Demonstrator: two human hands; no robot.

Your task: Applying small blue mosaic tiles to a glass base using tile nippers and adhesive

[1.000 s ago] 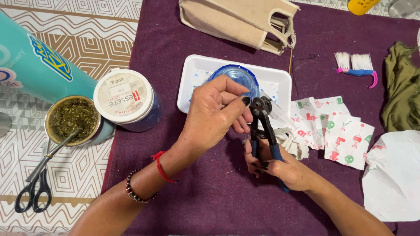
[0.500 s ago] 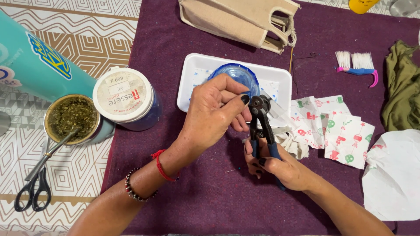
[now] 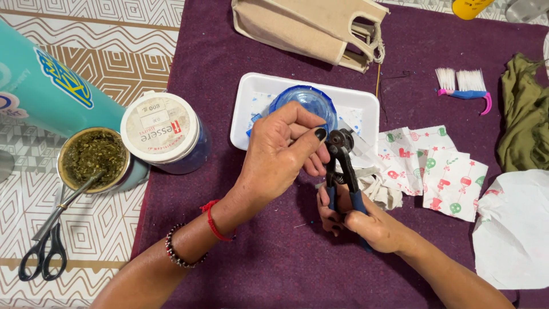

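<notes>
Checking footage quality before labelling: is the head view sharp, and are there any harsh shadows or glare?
Head view: evenly lit and sharp; soft shadow under the left hand on the purple cloth; no strong glare; nippers in the right hand crisp.

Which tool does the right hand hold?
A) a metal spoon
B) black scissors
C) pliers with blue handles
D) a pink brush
C: the right hand grips the pliers by their blue handles, head up, next to the left hand; the scissors lie untouched at far left.
</notes>
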